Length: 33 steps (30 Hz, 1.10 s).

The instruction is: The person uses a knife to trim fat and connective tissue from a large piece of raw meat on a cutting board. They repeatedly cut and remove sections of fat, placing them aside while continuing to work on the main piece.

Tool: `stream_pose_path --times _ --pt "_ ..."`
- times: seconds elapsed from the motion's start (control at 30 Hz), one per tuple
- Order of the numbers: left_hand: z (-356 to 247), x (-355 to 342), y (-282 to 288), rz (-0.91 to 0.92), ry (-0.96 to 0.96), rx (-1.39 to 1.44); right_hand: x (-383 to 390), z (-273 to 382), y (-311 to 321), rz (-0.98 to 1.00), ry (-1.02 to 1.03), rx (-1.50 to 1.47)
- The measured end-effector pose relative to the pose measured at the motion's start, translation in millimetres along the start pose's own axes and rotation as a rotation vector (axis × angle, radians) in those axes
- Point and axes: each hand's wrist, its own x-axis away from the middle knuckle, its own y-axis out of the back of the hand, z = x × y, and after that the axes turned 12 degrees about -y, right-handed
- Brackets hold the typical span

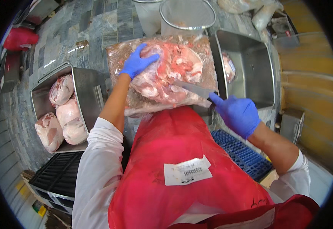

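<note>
A large piece of raw meat (174, 65), pink and red with pale fat, lies spread on a plastic-covered board (116, 57) in front of me. My left hand (139, 63), in a blue glove, rests on the meat's upper left part with thumb and fingers apart. In my right hand (238, 114), also blue-gloved, is a knife (197, 89). Its blade points left, with the tip at the lower middle of the meat. The fingers are wrapped round the dark handle, which is mostly hidden.
Left of the board, a metal tub (90, 87) holds several wrapped meat pieces (61, 89). To the right, another metal tub (250, 65) has one wrapped piece inside. Bag-lined bins (187, 28) stand beyond the board. A blue plastic crate (243, 154) and black crates (57, 171) are lower down.
</note>
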Motion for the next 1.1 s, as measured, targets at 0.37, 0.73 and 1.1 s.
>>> stream_pose_path --times 0.37,0.73,1.1 --pt "-10.7 -5.7 20.0 -0.022 -0.063 -0.106 -2.1 -24.2 -191.8 -0.289 -0.051 -0.405" --pt "-9.8 0.3 20.6 -0.015 -0.047 -0.076 0.4 -3.5 -245.3 -0.294 -0.125 -0.594" --pt "-1.3 13.7 15.7 -0.099 -0.084 -0.048 -15.6 -51.0 -40.8 0.039 -0.014 -0.200"
